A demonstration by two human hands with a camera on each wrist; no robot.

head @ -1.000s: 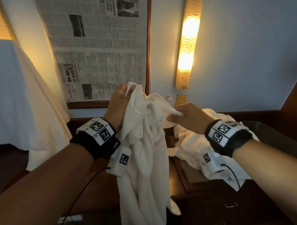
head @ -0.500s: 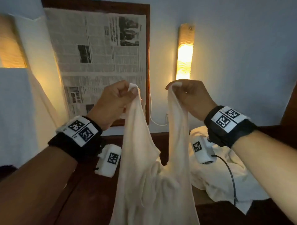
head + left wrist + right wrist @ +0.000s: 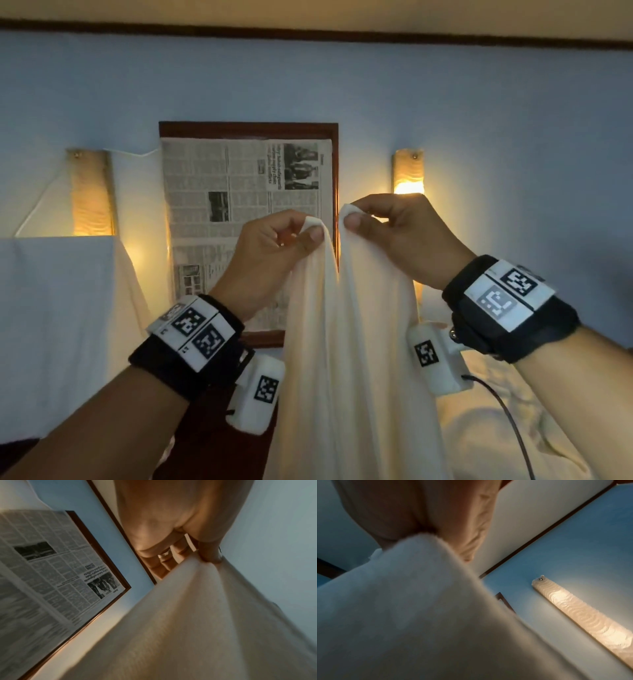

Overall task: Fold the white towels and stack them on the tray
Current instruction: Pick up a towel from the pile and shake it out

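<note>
A white towel (image 3: 346, 359) hangs straight down in front of me, held up by two top corners. My left hand (image 3: 274, 246) pinches the left corner between thumb and fingers. My right hand (image 3: 387, 229) pinches the right corner, and the two corners are close together. In the left wrist view the towel (image 3: 197, 615) runs down from my thumb and fingers (image 3: 208, 555). The right wrist view shows the towel (image 3: 411, 608) filling the lower left under my right hand (image 3: 423, 520). More white towels (image 3: 513, 421) lie crumpled at the lower right. No tray shows.
A framed newspaper (image 3: 246, 212) hangs on the blue wall straight ahead. Lit wall lamps stand at the left (image 3: 90, 195) and at the right (image 3: 407, 174). A white cloth-covered shape (image 3: 51, 325) fills the left side. Dark wood (image 3: 212, 445) lies below.
Both hands have risen with the towel and come closer together. My view has tilted up, so more wall and the ceiling edge show, and the towel hangs straighter.
</note>
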